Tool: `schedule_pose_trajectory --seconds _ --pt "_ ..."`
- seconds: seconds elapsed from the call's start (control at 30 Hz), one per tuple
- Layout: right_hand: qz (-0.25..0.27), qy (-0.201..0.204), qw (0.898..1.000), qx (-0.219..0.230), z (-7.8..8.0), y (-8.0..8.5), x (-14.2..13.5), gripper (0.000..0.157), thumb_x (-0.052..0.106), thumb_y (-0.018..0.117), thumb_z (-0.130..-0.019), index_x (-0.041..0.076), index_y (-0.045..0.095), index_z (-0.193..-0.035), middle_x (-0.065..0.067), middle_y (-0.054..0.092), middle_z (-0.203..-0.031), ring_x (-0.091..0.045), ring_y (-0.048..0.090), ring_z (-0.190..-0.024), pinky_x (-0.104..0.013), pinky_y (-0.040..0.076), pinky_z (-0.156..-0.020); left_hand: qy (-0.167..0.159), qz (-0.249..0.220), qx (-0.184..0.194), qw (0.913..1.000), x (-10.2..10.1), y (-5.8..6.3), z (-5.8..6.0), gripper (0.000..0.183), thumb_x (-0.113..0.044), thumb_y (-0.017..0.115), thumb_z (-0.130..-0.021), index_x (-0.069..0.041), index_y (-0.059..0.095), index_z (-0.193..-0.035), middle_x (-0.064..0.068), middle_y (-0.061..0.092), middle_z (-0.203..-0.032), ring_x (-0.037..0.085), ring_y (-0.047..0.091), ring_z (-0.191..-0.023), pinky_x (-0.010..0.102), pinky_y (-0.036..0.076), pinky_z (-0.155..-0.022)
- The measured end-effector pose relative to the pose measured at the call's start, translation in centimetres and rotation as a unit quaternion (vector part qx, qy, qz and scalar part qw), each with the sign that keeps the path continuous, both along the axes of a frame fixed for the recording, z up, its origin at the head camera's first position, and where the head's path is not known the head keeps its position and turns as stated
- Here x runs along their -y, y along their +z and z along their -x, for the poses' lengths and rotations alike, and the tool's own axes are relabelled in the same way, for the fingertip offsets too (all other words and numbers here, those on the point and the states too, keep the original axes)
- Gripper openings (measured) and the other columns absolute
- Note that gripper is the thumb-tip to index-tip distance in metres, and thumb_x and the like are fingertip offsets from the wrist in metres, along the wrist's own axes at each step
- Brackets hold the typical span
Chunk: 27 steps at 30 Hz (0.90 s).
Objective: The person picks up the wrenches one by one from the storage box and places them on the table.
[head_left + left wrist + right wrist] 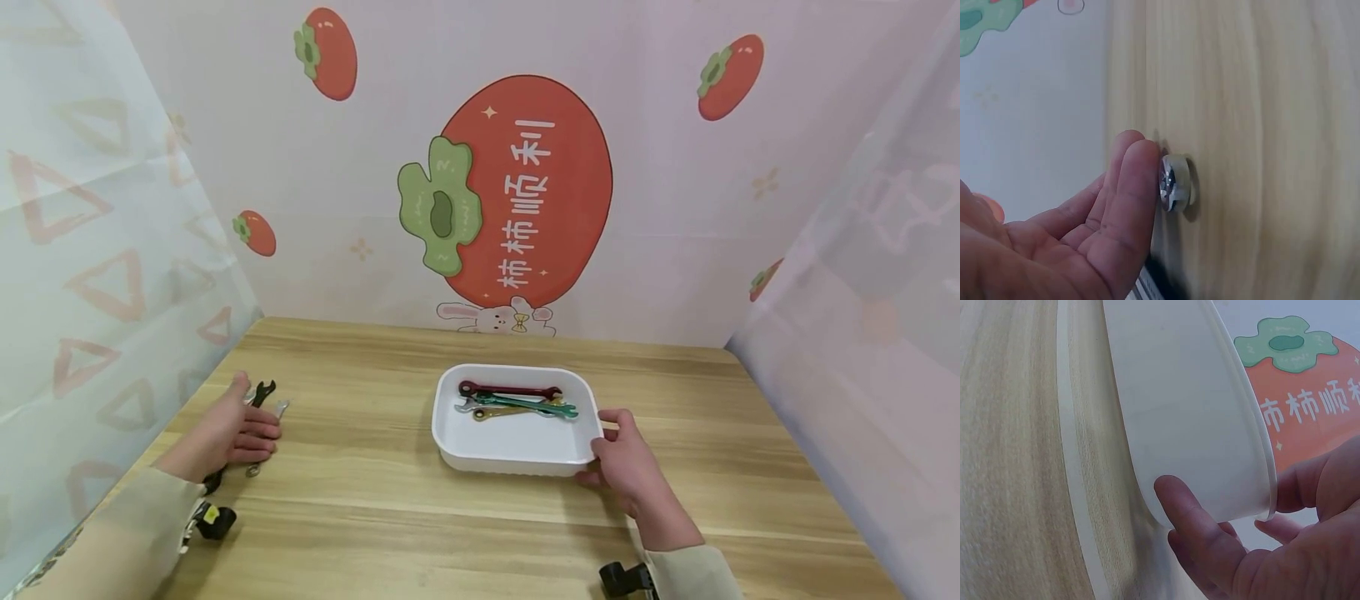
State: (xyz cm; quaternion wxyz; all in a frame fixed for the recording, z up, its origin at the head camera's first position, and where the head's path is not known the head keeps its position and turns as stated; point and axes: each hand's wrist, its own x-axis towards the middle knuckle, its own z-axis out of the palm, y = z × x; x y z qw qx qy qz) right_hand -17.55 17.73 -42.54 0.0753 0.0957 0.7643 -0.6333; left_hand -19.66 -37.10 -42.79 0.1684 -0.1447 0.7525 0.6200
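At the left side of the table, my left hand (234,432) has its fingers extended over a black wrench (262,393) and a silver wrench (282,408), hiding their middles. Up close in the left wrist view, the fingertips are beside the silver wrench's end (1175,183). My right hand (621,457) grips the right near corner of a white plastic tray (517,467), its fingers bent about the wall and rim (1266,456). Inside the tray lie several wrenches, among them a dark red wrench (517,390), a green wrench (528,405) and a gold wrench (502,412).
The wooden tabletop (360,500) spreads around the tray. A printed curtain (360,167) with persimmon pictures stands along the back edge, and pale sheets hang at the left (90,250) and right (877,275) sides.
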Motion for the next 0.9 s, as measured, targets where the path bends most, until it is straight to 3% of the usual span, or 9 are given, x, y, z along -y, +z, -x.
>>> schedule_pose_trajectory --seconds 0.2,0.43,0.53,0.67,0.73,0.8,0.83,0.9 --pt "-0.003 -0.003 1.0 0.001 -0.1 0.2 -0.1 0.049 -0.004 0.036 -0.101 0.001 0.022 -0.148 -0.031 0.039 -0.131 -0.038 0.062 -0.094 -0.049 0.058 -0.07 -0.014 0.046 -0.016 0.9987 0.8 0.8 -0.1 0.119 -0.077 -0.002 -0.088 0.027 0.034 -0.133 0.014 0.066 -0.097 0.028 0.067 -0.081 0.043 0.057 -0.077" --pt "-0.004 -0.001 1.0 0.0 -0.1 0.1 -0.1 0.05 -0.003 0.037 -0.101 0.0 0.022 -0.148 -0.032 0.039 -0.13 -0.036 0.063 -0.093 -0.049 0.058 -0.07 -0.01 0.076 -0.009 0.997 0.8 1.5 -0.2 0.119 -0.077 -0.004 -0.088 0.026 0.039 -0.128 0.011 0.067 -0.091 0.027 0.066 -0.077 0.042 0.058 -0.073" --pt "-0.004 -0.001 1.0 0.0 0.0 0.0 -0.1 0.05 -0.003 0.037 -0.101 0.0 0.022 -0.148 -0.032 0.038 -0.131 -0.037 0.063 -0.093 -0.049 0.058 -0.07 -0.009 0.093 -0.011 0.9956 0.5 1.6 -0.3 0.12 -0.078 -0.004 -0.087 0.026 0.04 -0.127 0.014 0.066 -0.093 0.027 0.065 -0.077 0.042 0.057 -0.072" --pt "-0.003 -0.002 1.0 0.001 0.1 -0.1 -0.1 0.05 -0.003 0.037 -0.101 0.001 0.022 -0.148 -0.032 0.037 -0.13 -0.038 0.062 -0.095 -0.049 0.059 -0.07 -0.02 0.119 -0.03 0.9923 -0.5 2.0 -0.4 0.119 -0.077 -0.004 -0.088 0.026 0.039 -0.129 0.026 0.063 -0.104 0.03 0.064 -0.08 0.044 0.057 -0.073" --pt "-0.002 -0.003 1.0 0.001 0.1 -0.1 -0.1 0.05 -0.003 0.037 -0.101 0.001 0.022 -0.148 -0.031 0.037 -0.13 -0.039 0.062 -0.095 -0.049 0.058 -0.07 -0.039 0.113 -0.061 0.9909 -1.4 2.3 -0.5 0.115 -0.073 -0.003 -0.091 0.027 0.037 -0.13 0.033 0.059 -0.112 0.034 0.065 -0.086 0.044 0.057 -0.077" --pt "-0.001 -0.003 1.0 0.002 0.1 -0.2 -0.1 0.05 -0.003 0.037 -0.101 0.001 0.022 -0.148 -0.031 0.038 -0.13 -0.039 0.062 -0.095 -0.049 0.058 -0.07 -0.083 0.095 -0.124 0.9842 -2.5 2.4 -0.5 0.107 -0.067 -0.002 -0.096 0.025 0.036 -0.136 0.037 0.054 -0.124 0.042 0.063 -0.101 0.041 0.055 -0.085" --pt "-0.001 -0.002 1.0 0.002 0.1 -0.1 -0.1 0.05 -0.003 0.037 -0.101 0.001 0.022 -0.148 -0.032 0.038 -0.13 -0.038 0.062 -0.095 -0.049 0.058 -0.07 -0.116 0.08 -0.163 0.9765 -3.1 2.4 -0.5 0.101 -0.062 -0.003 -0.099 0.023 0.036 -0.138 0.038 0.051 -0.129 0.046 0.059 -0.11 0.039 0.053 -0.091" --pt "-0.002 -0.002 1.0 0.002 0.1 -0.1 -0.1 0.05 -0.003 0.037 -0.101 0.001 0.023 -0.148 -0.032 0.038 -0.131 -0.038 0.062 -0.095 -0.049 0.058 -0.07 -0.196 0.04 -0.24 0.9499 -4.6 2.5 -0.2 0.088 -0.051 -0.005 -0.103 0.016 0.033 -0.146 0.035 0.042 -0.142 0.048 0.045 -0.128 0.031 0.043 -0.103"
